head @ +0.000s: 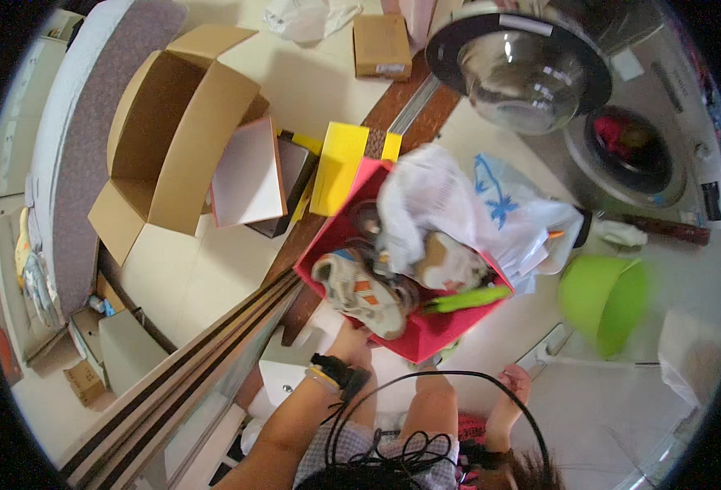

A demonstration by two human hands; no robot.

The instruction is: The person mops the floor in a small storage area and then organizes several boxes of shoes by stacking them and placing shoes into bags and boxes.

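Observation:
My left hand grips the near left edge of a red box in front of me. In the box lie a beige sneaker with orange patches, a second light shoe, a crumpled white plastic bag, darker items partly hidden under them and a long bright green object. To the right of the box, my right hand is raised with loosely bent fingers, touching nothing. A white bag with a blue palm print lies against the box's far right side.
An open cardboard box, an orange-edged white box part and a yellow panel lie at the left. A smaller carton stands beyond. Washing machines and a green bin are at the right. A door frame runs across the left.

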